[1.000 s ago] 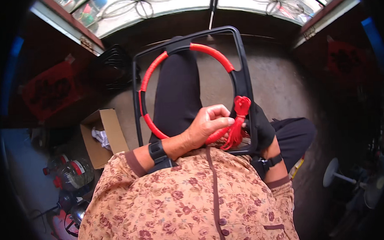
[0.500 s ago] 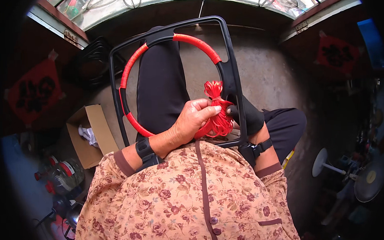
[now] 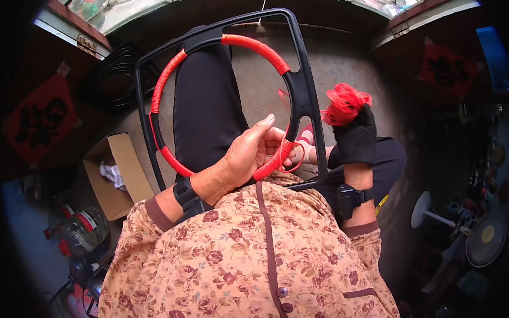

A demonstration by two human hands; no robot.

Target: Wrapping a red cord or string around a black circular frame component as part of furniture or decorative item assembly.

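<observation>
Frame (image 3: 304, 93) over my thigh (image 3: 207, 99); ring (image 3: 260, 48) part-wrapped red. My left hand (image 3: 246, 156): fingers curled at ring's lower right, thumb raised, grip unclear. My gloved right hand (image 3: 356, 137) clutches the cord (image 3: 343, 102), right of frame. Red papers (image 3: 43, 121) bear black characters.

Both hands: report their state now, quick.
Left hand: fingers partly curled at the red-wrapped ring; whether it grips cannot be told.
Right hand: black-gloved, closed on the red cord bundle.
</observation>
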